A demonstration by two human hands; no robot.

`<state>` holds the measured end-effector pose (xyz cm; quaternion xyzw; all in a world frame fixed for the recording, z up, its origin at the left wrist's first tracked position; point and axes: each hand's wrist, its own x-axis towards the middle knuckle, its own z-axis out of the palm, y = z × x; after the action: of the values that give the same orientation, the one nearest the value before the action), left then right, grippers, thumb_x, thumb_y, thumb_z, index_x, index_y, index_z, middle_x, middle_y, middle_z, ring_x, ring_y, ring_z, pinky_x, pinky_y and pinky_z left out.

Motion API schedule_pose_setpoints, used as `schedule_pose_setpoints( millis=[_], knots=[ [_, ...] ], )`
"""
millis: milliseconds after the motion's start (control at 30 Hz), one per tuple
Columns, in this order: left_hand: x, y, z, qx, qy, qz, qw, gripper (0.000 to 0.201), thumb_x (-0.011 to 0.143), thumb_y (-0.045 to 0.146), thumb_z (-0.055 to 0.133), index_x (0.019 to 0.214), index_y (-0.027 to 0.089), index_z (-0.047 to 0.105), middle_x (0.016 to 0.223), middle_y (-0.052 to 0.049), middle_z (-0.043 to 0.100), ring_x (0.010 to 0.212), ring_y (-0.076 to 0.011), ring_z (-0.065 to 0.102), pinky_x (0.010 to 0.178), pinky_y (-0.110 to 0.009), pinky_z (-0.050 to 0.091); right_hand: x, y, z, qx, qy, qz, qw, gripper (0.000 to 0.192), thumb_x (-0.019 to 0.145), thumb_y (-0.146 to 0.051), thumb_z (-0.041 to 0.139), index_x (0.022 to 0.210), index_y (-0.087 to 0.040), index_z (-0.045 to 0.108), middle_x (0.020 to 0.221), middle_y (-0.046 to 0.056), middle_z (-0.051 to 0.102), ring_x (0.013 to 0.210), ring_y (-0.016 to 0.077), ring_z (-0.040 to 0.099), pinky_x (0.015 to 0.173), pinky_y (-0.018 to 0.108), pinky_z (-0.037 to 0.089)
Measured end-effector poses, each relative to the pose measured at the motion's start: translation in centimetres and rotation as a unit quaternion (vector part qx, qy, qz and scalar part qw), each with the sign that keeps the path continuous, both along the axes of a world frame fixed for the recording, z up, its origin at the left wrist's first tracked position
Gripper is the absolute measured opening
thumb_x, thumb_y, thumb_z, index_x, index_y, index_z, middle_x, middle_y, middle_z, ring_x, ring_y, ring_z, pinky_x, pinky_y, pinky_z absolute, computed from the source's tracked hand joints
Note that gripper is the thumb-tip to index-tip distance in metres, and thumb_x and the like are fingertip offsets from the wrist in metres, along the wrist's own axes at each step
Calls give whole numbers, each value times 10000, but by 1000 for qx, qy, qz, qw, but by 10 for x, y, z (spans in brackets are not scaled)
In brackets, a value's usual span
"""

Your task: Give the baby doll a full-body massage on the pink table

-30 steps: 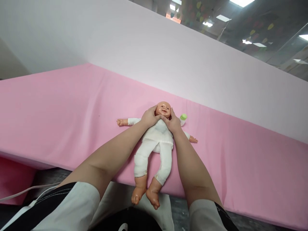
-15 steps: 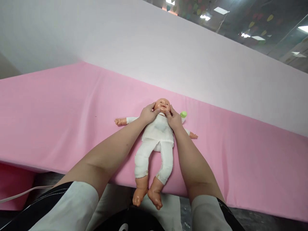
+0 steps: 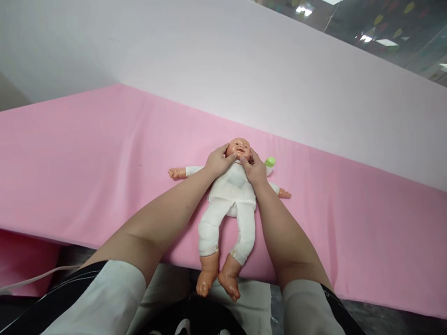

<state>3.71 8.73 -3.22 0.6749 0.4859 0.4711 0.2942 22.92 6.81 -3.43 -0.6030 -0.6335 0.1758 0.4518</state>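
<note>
A baby doll (image 3: 232,184) with a hard plastic head and a white cloth body lies on its back, face up, on a pink-covered surface. My left hand (image 3: 219,161) cups one side of the doll's head, its thumb by the chin. On the opposite side my right hand (image 3: 256,170) is closed round the cheek and jaw, thumb also close to the chin. Both of the doll's arms stretch outward, and its feet hang past the near edge. Just beyond my right hand sits a small item with a light green top (image 3: 270,162), partly hidden.
The pink cover (image 3: 84,163) spreads wide to both sides, with folds in it. A white wall panel (image 3: 209,60) rises behind, with glass (image 3: 370,32) above it at the upper right. A pale cable (image 3: 38,278) runs at the lower left.
The camera view has shifted slightly, so the doll and hands appear a little higher and further right. Both hands stay on the doll's head.
</note>
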Motion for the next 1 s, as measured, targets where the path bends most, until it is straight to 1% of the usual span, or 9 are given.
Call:
schedule_pose_setpoints(
  millis=[100,200,300,467,567,700,833,933,1000],
  knots=[
    [0,-4,4,-4,-15,-23,1000,688,853,485,773,1482,253,616,1412,-43,719,1217,-281,712,1065,-371,556,-2,0,1,-4,-1,-18,1000,902,809,-686,799,1541,-217,559,1319,125,760,1110,293,776,1070,482,591],
    [0,-3,4,-6,-21,-24,999,676,847,478,779,1468,261,624,1393,-41,728,1202,-280,718,1048,-371,563,-3,0,1,6,-5,-24,1000,861,803,-670,811,1499,-211,598,1297,128,770,1120,296,771,1058,478,594],
    [0,-1,2,3,-15,-23,1000,650,867,477,756,1466,261,628,1406,-46,721,1231,-287,705,1070,-381,554,-2,1,0,11,-1,-14,1000,807,834,-647,792,1494,-220,606,1314,114,768,1130,279,768,1065,456,590],
    [0,2,-2,-3,-1,-2,1000,674,921,504,684,1522,215,585,1512,-99,645,1363,-313,629,1166,-416,490,1,1,0,8,-28,-15,999,792,904,-635,714,1545,-195,563,1363,127,746,1169,280,755,1091,459,572],
    [0,5,-5,-8,-1,3,1000,664,945,517,650,1522,194,586,1518,-119,637,1364,-321,626,1190,-442,467,3,0,0,8,-42,-12,999,755,962,-611,644,1572,-182,534,1372,132,742,1184,284,752,1108,462,559],
    [1,10,-10,-1,-21,-7,1000,550,1011,504,556,1474,217,635,1505,-88,654,1385,-304,613,1206,-424,452,4,0,-1,14,-36,-4,999,727,1012,-626,554,1574,-166,533,1420,132,715,1336,285,678,1180,443,504],
    [1,16,-14,-11,-31,-3,999,545,1057,449,459,1520,193,594,1571,-85,595,1463,-262,548,1254,-406,396,5,4,-8,23,-21,-6,999,713,1037,-655,467,1561,-178,548,1519,120,643,1416,269,619,1209,440,481],
    [0,14,-11,-12,-25,0,1000,540,1068,427,424,1519,182,594,1579,-78,587,1475,-242,538,1263,-391,386,4,6,-11,34,-17,-9,999,700,1059,-643,403,1554,-172,550,1529,122,634,1427,263,608,1207,459,484],
    [0,10,-7,-1,-17,-3,1000,527,1061,470,448,1483,214,631,1543,-59,625,1449,-256,565,1244,-391,413,4,6,-10,41,-14,-10,999,678,1067,-632,381,1535,-179,570,1527,116,638,1428,260,605,1211,462,480]
  ],
)
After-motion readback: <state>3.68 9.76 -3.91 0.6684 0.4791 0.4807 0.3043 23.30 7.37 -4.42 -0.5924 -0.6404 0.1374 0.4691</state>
